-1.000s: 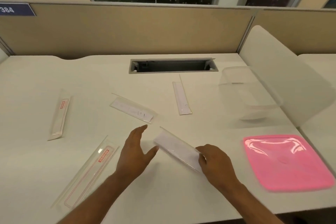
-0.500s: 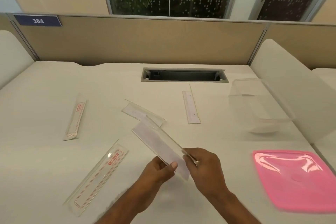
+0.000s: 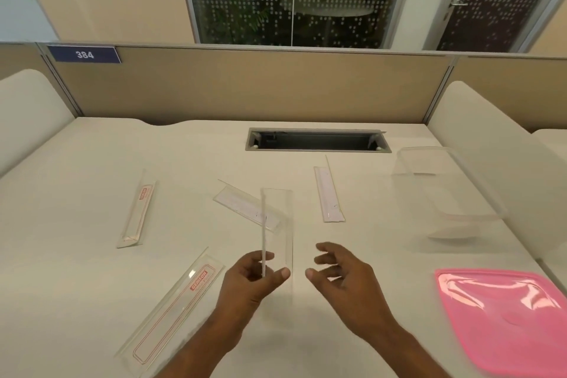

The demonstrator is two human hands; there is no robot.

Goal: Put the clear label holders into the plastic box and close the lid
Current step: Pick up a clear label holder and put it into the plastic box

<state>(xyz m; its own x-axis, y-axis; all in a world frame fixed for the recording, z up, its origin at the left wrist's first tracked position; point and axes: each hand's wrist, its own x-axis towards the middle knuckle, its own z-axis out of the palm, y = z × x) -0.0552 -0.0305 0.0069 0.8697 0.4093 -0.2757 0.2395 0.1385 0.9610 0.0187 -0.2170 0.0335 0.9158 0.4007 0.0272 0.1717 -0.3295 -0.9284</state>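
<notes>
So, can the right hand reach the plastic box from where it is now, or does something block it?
Probably yes. The right hand is open and holds nothing, and the bare table lies between it and the plastic box. The pink lid sits nearer, off that path.

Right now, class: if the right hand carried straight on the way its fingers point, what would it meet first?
The right hand points left toward the clear label holder that the left hand pinches upright; it would likely meet that holder's lower edge first, though depth is unclear.
</notes>
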